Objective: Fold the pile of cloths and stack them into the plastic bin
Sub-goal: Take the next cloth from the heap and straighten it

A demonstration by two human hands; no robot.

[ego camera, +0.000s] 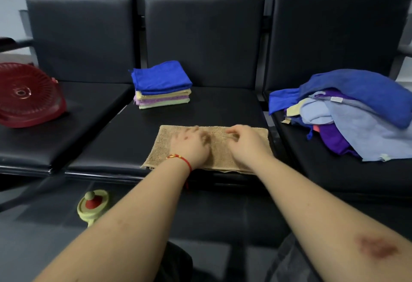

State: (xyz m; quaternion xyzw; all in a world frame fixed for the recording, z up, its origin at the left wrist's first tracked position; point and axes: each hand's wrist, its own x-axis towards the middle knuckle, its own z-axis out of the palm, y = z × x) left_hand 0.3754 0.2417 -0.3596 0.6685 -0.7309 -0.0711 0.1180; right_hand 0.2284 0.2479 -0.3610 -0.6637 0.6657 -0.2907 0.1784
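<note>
Black padded seats (111, 130) run in a row before you. On the leftmost seat lies a red plastic bin (26, 94), tipped on its side. Behind your hands, a folded stack (161, 85) sits on the middle seat, blue on top. Your left hand (191, 145), blurred, rests flat on the tan cloth (219, 147) at the seat's front edge, fingers spread. Your right hand (247, 143) sits on the same cloth, fingers loosely curled; whether they pinch it you cannot tell. An unfolded pile (347, 112) covers the right seat.
</note>
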